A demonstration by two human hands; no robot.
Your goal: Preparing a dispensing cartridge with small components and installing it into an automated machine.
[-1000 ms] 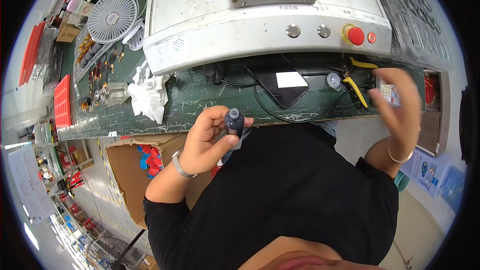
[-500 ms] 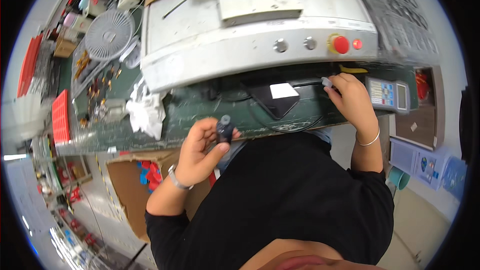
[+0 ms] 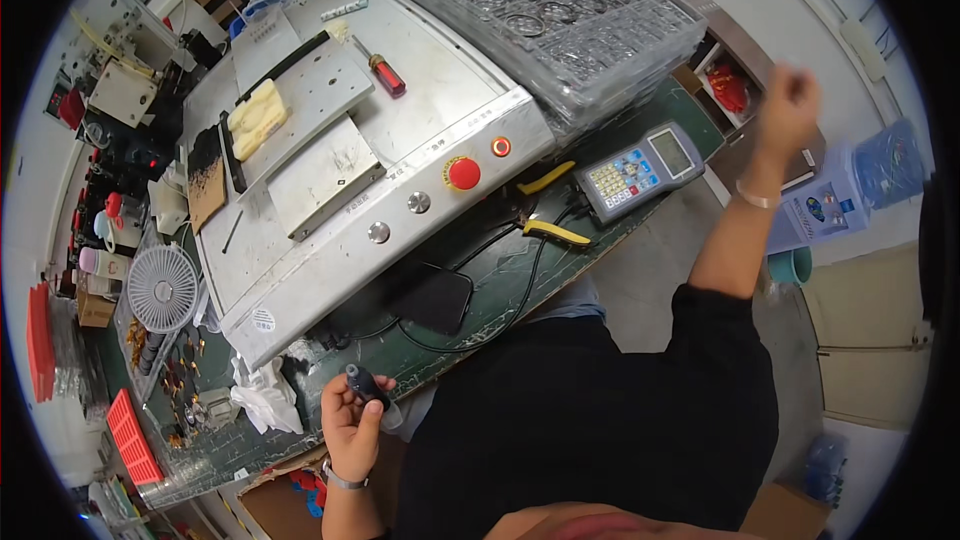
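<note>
My left hand (image 3: 350,437) is closed around a small dark bottle (image 3: 365,386) with a pale nozzle tip, tilted just in front of the bench edge. A translucent piece shows beside the fingers, too unclear to name. Far to the right, beyond the bench's end, my right hand (image 3: 788,115) is raised near an open cabinet compartment with a red item (image 3: 728,88) in it. Motion smears its fingers, so what they hold, if anything, cannot be made out.
A grey machine with a red stop button (image 3: 463,174) fills the bench's middle. Yellow-handled pliers (image 3: 558,232), a keypad device (image 3: 640,176) and a black pad (image 3: 432,298) lie along its front. Stacked clear trays (image 3: 590,50), a red-handled screwdriver (image 3: 387,77), crumpled tissue (image 3: 266,396) and a fan (image 3: 162,287) stand around.
My right hand, which pinched a small pale piece over the bench, has swung out to the right. The left hand still grips the bottle. The view has turned rightward.
</note>
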